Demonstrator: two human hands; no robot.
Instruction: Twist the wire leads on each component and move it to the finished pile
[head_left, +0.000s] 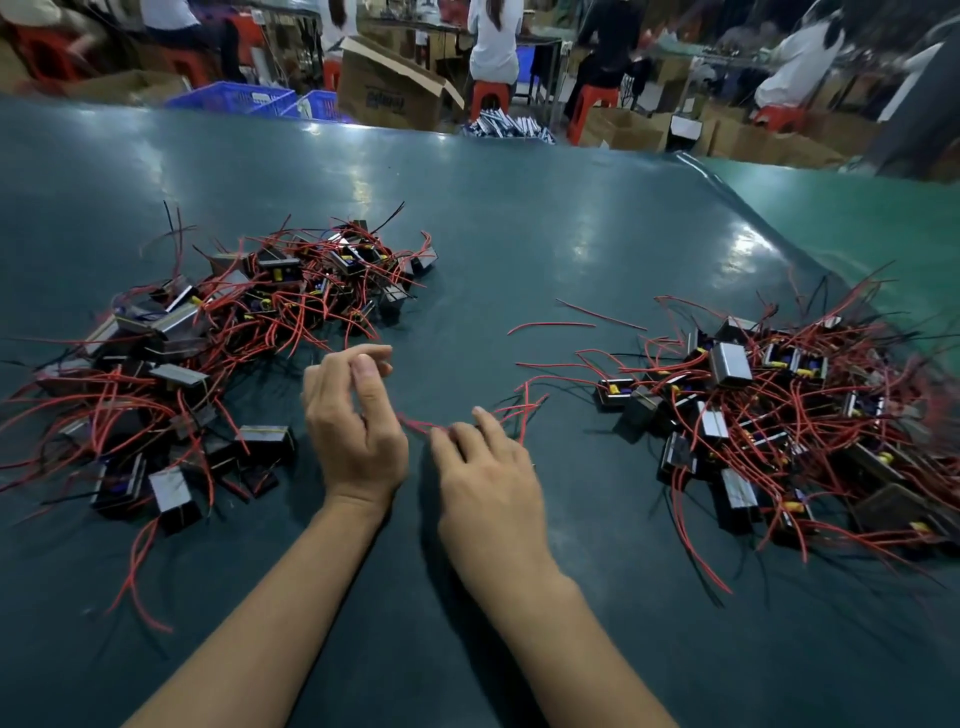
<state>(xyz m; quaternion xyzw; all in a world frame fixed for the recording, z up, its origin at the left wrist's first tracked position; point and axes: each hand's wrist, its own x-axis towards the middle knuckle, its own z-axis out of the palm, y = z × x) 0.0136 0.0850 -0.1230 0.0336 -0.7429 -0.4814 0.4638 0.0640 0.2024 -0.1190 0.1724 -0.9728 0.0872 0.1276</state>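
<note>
Red wire leads (415, 427) are pinched between left hand (358, 431) and right hand (488, 467) mid-tabletop (519, 234); component hidden. Piles sit at left (208, 353) and right (779, 431) edges.

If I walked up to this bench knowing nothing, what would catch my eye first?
Probably the two tangled heaps of small black components with red wire leads: one pile at the left of the green table, another pile at the right. Between them, the left hand and right hand work red leads near the table's middle.
</note>
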